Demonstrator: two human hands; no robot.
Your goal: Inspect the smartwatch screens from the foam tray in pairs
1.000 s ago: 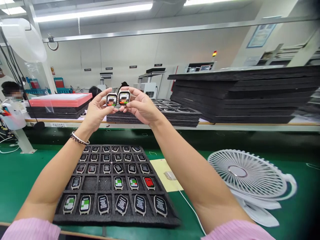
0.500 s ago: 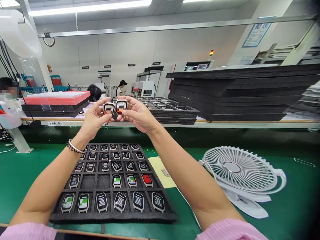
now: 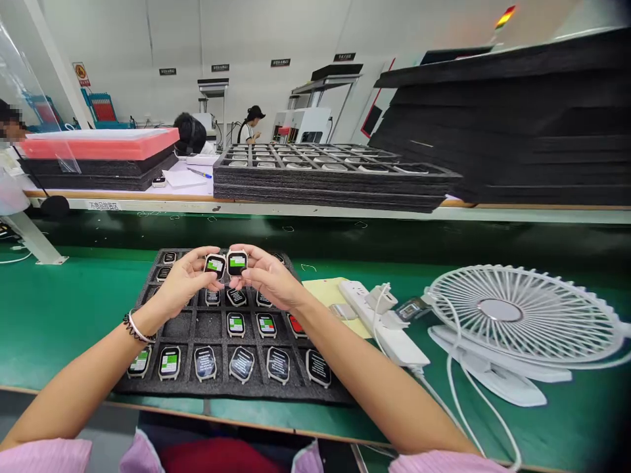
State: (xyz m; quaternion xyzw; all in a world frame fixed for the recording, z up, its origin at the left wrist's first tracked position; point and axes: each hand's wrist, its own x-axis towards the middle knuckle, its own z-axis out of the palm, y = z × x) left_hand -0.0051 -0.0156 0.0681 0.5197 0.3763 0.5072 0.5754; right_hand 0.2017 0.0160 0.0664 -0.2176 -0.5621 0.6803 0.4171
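Observation:
My left hand (image 3: 183, 284) pinches a small smartwatch body (image 3: 215, 265) whose screen glows green and white. Beside it, my right hand (image 3: 269, 279) pinches a second smartwatch body (image 3: 237, 261) with a similar green screen. Both watches are held side by side just above the far half of a black foam tray (image 3: 221, 384). The tray's pockets hold several more watch bodies; some screens show green, one shows red (image 3: 296, 325), the front row shows dark text. Two pockets under my left wrist look bare.
A white desk fan (image 3: 517, 318) lies at the right on the green mat. A white power strip (image 3: 382, 325) with cables and a yellow sheet (image 3: 325, 292) lie beside the tray. Stacked black foam trays (image 3: 330, 177) fill the rear shelf. People work far behind.
Both hands came down from face height to just above the tray, still holding the two watches. The watch screens changed from a picture to green and white. The view tilted downward.

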